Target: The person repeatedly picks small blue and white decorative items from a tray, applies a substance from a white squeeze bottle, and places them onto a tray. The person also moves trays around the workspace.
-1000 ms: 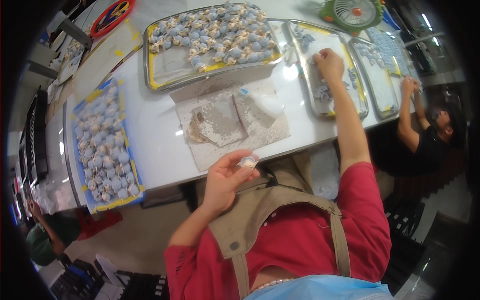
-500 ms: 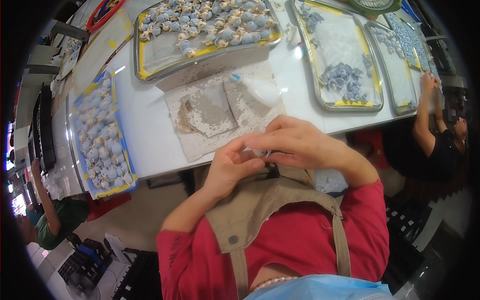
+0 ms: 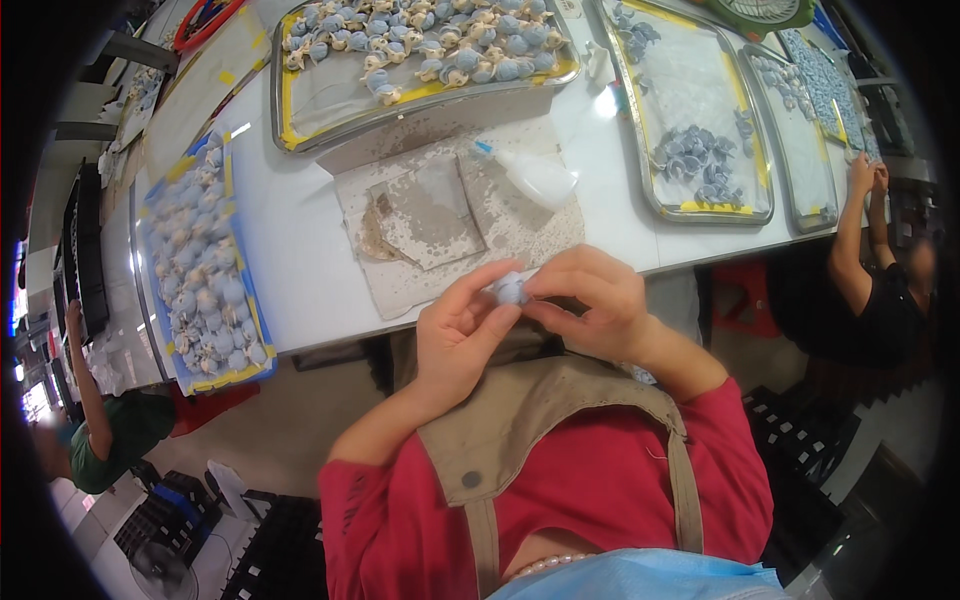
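A small blue-grey rounded figurine piece (image 3: 511, 289) is held just past the front edge of the table, between both hands. My left hand (image 3: 452, 335) pinches it between thumb and fingers from the left. From the right, my right hand (image 3: 598, 303) grips its side with thumb and fingertips. The fingers hide part of the piece. Beyond the hands lies a stained cardboard sheet (image 3: 530, 225) with a smaller cardboard piece (image 3: 430, 215) on it. A white squeeze bottle with a blue tip (image 3: 537, 180) rests on its side there.
A metal tray (image 3: 340, 140) of blue-and-cream figurines lies at the back. At left sits a blue tray (image 3: 262, 340) of similar pieces. One right-hand tray (image 3: 700, 215) carries blue-grey curled parts; another tray (image 3: 815, 180) stands beside it. Co-workers (image 3: 850, 270) (image 3: 105, 440) sit at both sides.
The piece, mostly hidden between my fingers before, now shows its rounded blue-grey side. My right hand has drawn lower, its fingertips now at the piece's right side.
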Demonstrator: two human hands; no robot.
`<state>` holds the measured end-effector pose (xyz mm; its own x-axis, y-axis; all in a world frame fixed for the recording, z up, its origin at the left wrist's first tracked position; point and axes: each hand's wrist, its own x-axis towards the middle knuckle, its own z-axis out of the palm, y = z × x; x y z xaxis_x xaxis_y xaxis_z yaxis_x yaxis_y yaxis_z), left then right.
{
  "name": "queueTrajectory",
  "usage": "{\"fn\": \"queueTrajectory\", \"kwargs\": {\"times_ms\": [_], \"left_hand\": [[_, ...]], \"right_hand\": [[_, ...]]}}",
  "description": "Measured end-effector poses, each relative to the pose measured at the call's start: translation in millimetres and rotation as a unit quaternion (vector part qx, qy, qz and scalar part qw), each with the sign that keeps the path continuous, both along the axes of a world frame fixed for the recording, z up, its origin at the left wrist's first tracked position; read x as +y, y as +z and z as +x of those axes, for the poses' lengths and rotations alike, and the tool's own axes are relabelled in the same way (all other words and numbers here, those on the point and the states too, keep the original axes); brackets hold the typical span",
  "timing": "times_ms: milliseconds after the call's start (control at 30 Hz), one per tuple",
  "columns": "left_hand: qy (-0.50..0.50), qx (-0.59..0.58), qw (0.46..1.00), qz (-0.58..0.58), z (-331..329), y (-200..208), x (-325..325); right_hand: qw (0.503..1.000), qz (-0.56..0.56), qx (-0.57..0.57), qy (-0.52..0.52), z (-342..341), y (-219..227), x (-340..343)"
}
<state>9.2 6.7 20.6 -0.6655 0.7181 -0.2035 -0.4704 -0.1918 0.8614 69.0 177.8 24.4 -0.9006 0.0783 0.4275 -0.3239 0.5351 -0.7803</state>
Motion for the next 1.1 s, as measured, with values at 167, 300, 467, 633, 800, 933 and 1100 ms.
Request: {"fn": "queueTrajectory", "kwargs": {"times_ms": [167,300,467,633,800,933,1100], "left_hand": [[0.023,0.026,0.999,-0.024,2.4,-2.0,-0.1],[0.024,0.080,0.995,-0.058,2.6,-8.7,-4.5],[0.048,0.120,0.988,-0.081,4.5,-8.0,-4.2],[0.074,0.180,0.975,-0.107,6.5,-13.7,-3.7],[0.066,0.189,0.974,-0.104,2.9,-11.8,-3.3],[0.057,0.182,0.980,-0.058,0.3,-10.9,-4.1],[0.021,0.125,0.992,-0.019,-2.0,-2.4,-5.5]], "right_hand": [[0.997,0.060,0.028,-0.028,1.3,-0.7,-8.6],[0.995,0.090,0.006,-0.045,4.5,7.5,-13.7],[0.996,0.080,0.007,-0.044,3.5,10.8,-13.0],[0.995,0.085,0.012,-0.042,6.3,5.9,-13.1],[0.999,0.034,0.020,-0.024,2.6,-2.0,-7.1],[0.998,0.026,0.048,0.019,1.3,-11.3,0.1],[0.956,-0.261,-0.104,0.084,-2.7,-7.0,1.2]]}}
